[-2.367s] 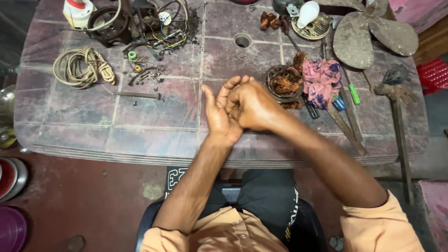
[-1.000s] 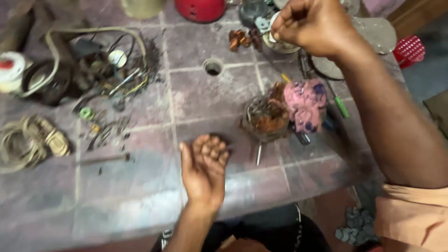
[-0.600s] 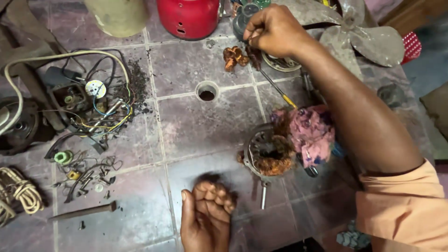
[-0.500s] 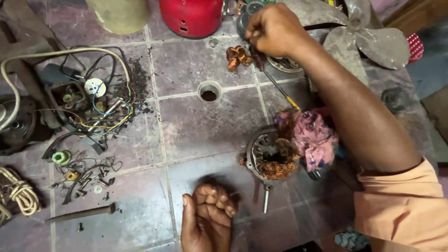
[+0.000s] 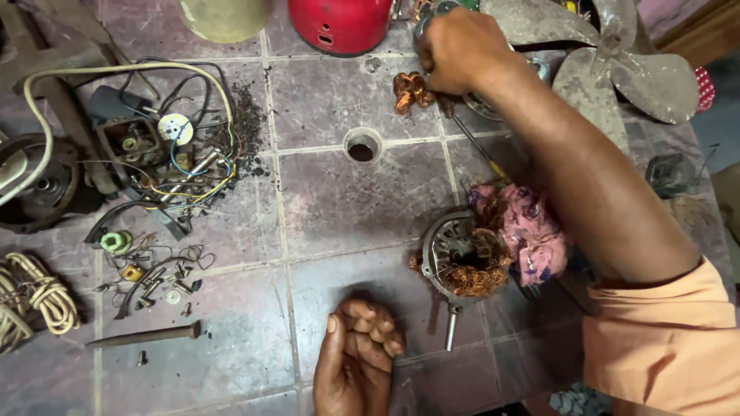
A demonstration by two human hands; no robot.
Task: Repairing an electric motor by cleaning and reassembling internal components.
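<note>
The right hand (image 5: 461,48) is closed around something small at the far edge of the tiled surface (image 5: 331,192), beside copper scraps (image 5: 411,88); what it grips is hidden. The left hand (image 5: 358,358) rests loosely curled, empty, near the motor stator (image 5: 462,258), whose copper winding looks only partly pulled out.

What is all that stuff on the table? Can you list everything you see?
motor core with copper wire: one, grey and copper, lower middle
rag: one, pink, beside the motor core
copper scraps: one small clump, orange, by the right hand
fan blades: one set, grey, top right
canister: one, red, top edge
wiring tangle: one, mixed colours, upper left
rope coil: one, tan, left edge
nail: one, dark, lower left
left hand: curled, resting on the table
right hand: closed, reaching far
</note>
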